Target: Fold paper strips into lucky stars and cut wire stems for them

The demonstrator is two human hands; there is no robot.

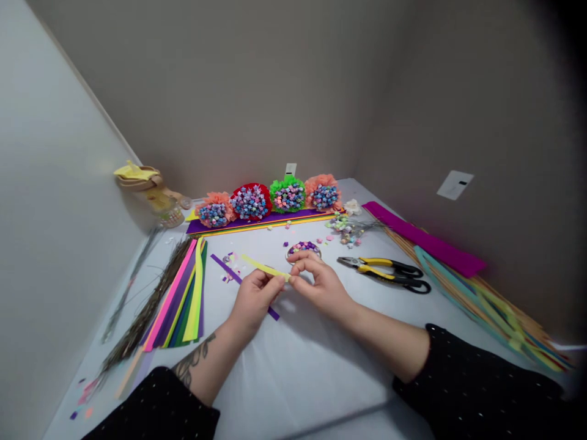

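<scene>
Head view: yellow strip (263, 267) pinched between left fingers (274, 285), end apparently by right fingers (300, 286).

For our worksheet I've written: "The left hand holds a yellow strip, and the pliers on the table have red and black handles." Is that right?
Not quite: the handle colour is wrong. The head view shows that the pliers on the table have yellow and black handles. The left hand does hold a yellow strip.
</scene>
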